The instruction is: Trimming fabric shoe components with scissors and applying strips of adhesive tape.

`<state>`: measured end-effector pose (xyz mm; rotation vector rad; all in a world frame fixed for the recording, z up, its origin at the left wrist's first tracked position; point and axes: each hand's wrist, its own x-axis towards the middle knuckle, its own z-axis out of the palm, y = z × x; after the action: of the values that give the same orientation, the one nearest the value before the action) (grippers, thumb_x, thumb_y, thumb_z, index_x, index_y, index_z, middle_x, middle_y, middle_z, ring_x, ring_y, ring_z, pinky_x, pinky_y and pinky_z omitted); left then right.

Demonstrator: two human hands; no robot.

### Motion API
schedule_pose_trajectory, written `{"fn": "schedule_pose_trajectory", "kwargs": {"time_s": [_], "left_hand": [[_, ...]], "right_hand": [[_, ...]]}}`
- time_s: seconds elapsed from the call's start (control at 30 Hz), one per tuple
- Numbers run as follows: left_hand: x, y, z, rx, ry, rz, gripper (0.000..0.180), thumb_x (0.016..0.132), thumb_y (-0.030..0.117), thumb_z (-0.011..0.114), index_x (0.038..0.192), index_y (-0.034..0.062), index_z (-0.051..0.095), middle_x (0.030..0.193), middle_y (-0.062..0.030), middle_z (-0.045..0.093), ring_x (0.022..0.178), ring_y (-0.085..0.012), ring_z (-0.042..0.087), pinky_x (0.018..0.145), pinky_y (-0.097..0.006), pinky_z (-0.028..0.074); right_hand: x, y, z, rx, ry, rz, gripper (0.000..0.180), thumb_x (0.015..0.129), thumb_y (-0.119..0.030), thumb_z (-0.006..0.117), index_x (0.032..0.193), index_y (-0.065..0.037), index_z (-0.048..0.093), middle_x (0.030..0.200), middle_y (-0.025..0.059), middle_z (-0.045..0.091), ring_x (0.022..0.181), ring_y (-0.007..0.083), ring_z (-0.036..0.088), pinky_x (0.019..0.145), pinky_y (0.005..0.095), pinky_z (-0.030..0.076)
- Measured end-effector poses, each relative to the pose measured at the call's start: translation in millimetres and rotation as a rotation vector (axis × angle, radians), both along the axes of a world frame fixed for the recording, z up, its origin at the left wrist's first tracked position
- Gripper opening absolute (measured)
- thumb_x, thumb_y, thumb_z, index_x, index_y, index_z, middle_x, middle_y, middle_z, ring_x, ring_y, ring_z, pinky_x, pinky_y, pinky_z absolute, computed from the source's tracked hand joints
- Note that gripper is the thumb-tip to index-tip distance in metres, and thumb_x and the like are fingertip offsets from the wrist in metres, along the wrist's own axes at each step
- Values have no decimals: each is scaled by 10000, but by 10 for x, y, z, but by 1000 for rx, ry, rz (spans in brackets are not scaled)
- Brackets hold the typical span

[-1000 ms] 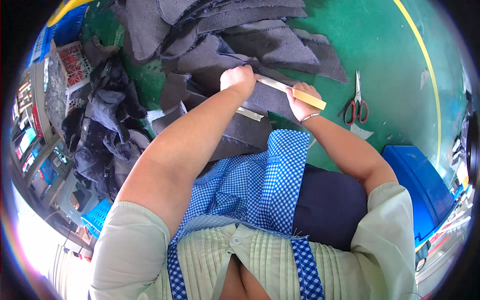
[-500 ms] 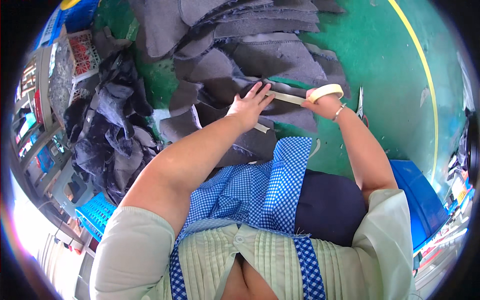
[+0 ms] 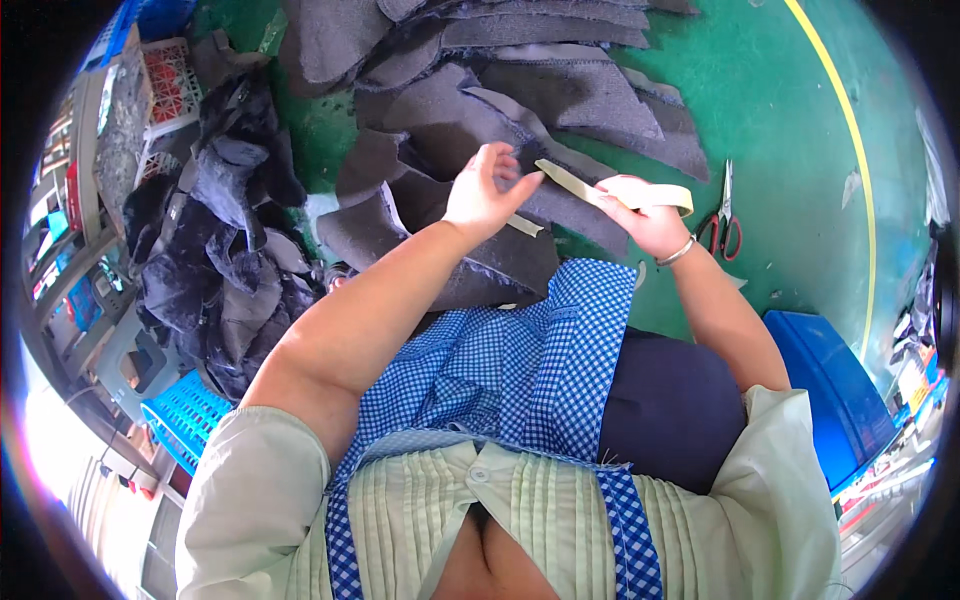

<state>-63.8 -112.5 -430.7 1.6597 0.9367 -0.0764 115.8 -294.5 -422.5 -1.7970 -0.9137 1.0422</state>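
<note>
My right hand (image 3: 655,222) grips a roll of pale yellow masking tape (image 3: 684,200), and a pulled-out length of it points to the upper left. My left hand (image 3: 484,195) hovers over the dark grey fabric pieces (image 3: 430,120), fingers loosely bent and apart, its thumb close to the tape's free end. Whether the thumb touches the tape, I cannot tell. A short strip of tape (image 3: 523,227) lies on the fabric below that hand. Scissors (image 3: 727,205) with red and black handles rest on the green floor beside my right wrist.
On the left is a heap of dark plush fabric (image 3: 225,230), with a blue basket (image 3: 190,415) below it. More cut pieces (image 3: 560,35) are stacked at the far side. A blue bin (image 3: 825,390) stands to my right. A yellow line (image 3: 850,115) runs along the floor.
My left hand has lifted from the fabric and moved slightly left. The tape's end has come up off the fabric and hangs from the roll in my right hand.
</note>
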Motion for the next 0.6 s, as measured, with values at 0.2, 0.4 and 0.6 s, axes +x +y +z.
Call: {"fn": "schedule_pose_trajectory", "kwargs": {"time_s": [0.2,0.4,0.6], "left_hand": [[86,66,-280,-554,229,-37,564,947,324,518,1393,14,363,1328,-109,513,1244,-192,468,977,-318,399],[289,224,10,-1037,206,175,816,903,678,257,1314,-3,439,1243,-183,560,1111,-261,567,852,-339,464],[401,260,-108,-943,219,159,904,792,813,326,1170,23,549,1073,-126,625,939,-192,580,783,-319,441]], "right_hand": [[111,293,227,-81,406,-96,183,900,-148,592,1010,-33,681,814,-2,633,648,56,511,557,207,394],[154,346,427,-27,520,-279,173,897,-156,608,986,-24,676,792,-23,643,580,-1,419,500,169,308],[104,220,384,-49,434,-261,181,900,-152,594,982,-13,675,866,14,666,705,59,539,624,201,419]]}}
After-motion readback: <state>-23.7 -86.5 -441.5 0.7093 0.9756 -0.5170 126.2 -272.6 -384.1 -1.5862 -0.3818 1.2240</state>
